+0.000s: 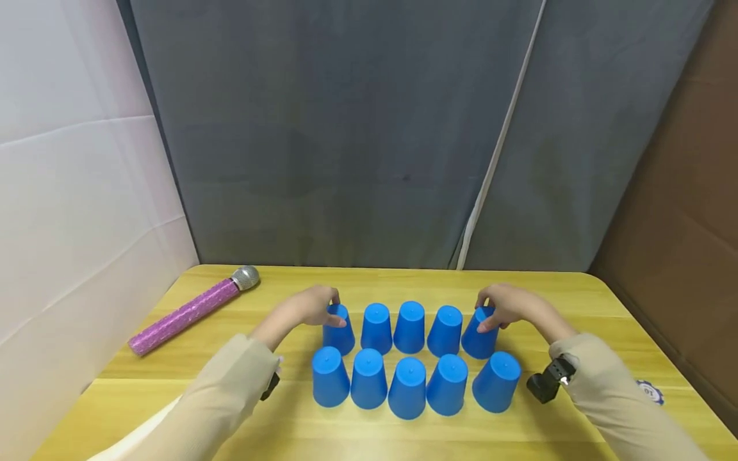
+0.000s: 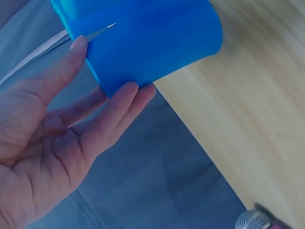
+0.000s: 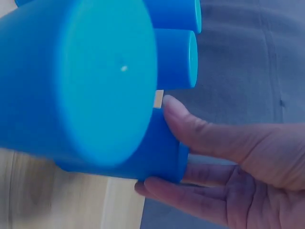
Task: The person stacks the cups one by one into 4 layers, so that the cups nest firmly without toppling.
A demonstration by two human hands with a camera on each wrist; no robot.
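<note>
I see ten blue cups upside down on the table (image 1: 582, 301), in two rows of five. The near row runs left to right just ahead of the wrists; its middle cup (image 1: 408, 387) sits at 12 o'clock from me and no hand touches that row.

Just behind it is the far row — the one both hands are on. My left hand (image 1: 311, 306) is on the left end cup (image 1: 339, 330), at about 11 o'clock. In the left wrist view the fingers are nearly straight and only lightly bent, thumb on one side of the cup wall and fingertips (image 2: 138, 93) on the other: a loose pinch, not a wrap. My right hand (image 1: 507, 304) is on the right end cup (image 1: 480, 334), at about 1 o'clock, in a mirrored hold — thumb on one side, fingers below, gently curled around the wall in the right wrist view.

Each cup's long axis stands near upright, the right one leaning slightly outward. Each hand is nearer its own end cup, with three cups untouched between them.

Farther off at 10 o'clock lies a pink microphone (image 1: 190, 310), well apart from the cups.
</note>
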